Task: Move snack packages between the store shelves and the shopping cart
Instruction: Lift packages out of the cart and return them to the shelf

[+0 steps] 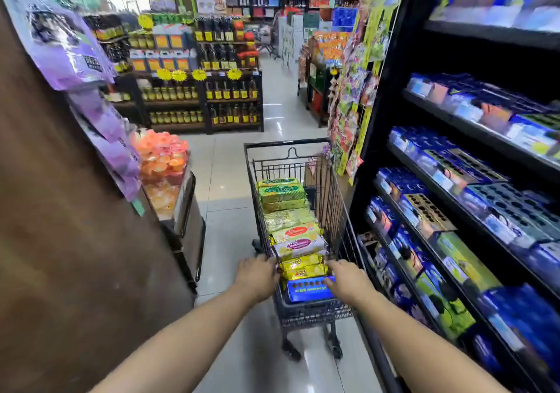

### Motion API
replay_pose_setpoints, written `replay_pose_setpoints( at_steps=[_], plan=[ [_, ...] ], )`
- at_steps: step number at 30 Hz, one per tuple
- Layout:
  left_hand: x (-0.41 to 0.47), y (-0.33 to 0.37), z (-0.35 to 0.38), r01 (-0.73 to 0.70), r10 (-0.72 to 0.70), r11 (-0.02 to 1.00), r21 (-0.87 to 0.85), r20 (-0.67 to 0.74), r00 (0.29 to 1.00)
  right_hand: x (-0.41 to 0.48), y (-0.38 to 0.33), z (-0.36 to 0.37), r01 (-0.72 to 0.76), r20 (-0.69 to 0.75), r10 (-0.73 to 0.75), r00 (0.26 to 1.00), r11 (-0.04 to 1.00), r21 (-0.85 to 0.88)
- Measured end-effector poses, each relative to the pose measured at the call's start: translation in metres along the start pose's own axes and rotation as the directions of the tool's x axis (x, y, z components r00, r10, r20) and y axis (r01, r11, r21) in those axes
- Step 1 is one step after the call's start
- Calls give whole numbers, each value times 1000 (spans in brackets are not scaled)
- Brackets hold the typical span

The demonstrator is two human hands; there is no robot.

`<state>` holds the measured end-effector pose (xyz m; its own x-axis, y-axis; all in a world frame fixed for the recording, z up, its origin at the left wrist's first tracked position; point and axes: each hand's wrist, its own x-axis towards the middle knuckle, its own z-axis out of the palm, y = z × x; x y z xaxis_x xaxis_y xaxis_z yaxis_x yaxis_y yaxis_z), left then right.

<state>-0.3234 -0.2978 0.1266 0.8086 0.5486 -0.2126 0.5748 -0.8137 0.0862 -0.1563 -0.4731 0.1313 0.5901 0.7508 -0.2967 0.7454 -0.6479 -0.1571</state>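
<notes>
My left hand (257, 273) curls over the near rim of the shopping cart (333, 198). My right hand (348, 280) seems to grip the same rim, though its fingers are blurred, just above a blue package (306, 292). Snack packages (285, 198), green, yellow and white, lie in a row along the basket beyond it. The cart stands on the tiled floor (224, 186), close beside the store shelves (454, 180) of blue boxes on my right.

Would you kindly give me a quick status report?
Left hand, right hand hold cart rim. Snack packages stacked inside. Shelves tight right, jelly bin left.
</notes>
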Motion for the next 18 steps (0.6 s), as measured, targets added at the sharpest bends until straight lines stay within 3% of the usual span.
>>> replay_pose_setpoints(
  at_steps=[4,14,18],
  plan=[
    [63,-7,-24,27,-27,999,27,-17,999,75,21,-30,60,-3,-60,998,998,12],
    [191,-46,-20,92,-91,995,-29,53,994,224,31,-44,36,104,-41,994,998,56],
    [270,-59,-19,60,-54,996,-64,101,993,291,27,-48,6,134,-15,991,998,67]
  ],
)
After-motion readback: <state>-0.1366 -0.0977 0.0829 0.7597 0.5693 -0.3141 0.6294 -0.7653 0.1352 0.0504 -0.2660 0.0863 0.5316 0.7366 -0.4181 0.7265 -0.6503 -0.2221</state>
